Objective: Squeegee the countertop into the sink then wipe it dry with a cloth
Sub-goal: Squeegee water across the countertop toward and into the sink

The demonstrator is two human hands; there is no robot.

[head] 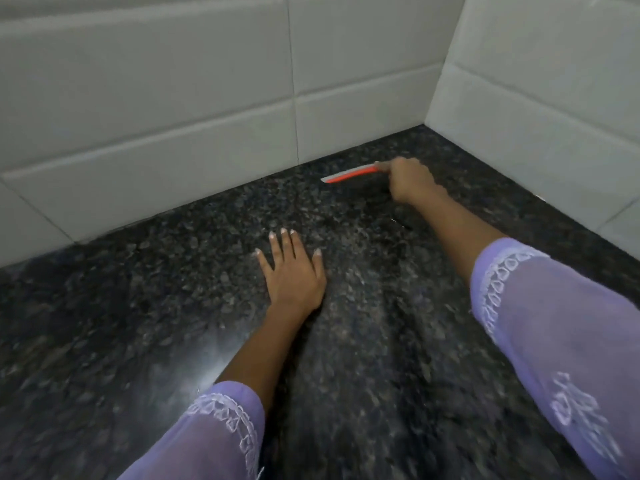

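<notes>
The countertop (138, 306) is dark speckled granite and fills the lower view. My right hand (410, 180) reaches to the far corner and grips a squeegee (349, 174) with a red and white blade that rests on the stone near the back wall. Its handle is hidden inside my fist. My left hand (292, 271) lies flat on the counter in the middle, palm down, fingers spread, holding nothing. Both arms wear sheer purple sleeves. No sink or cloth is in view.
White tiled walls (173, 98) rise behind the counter and on the right (536, 81), meeting in a corner just beyond the squeegee. The picture is slightly blurred by motion.
</notes>
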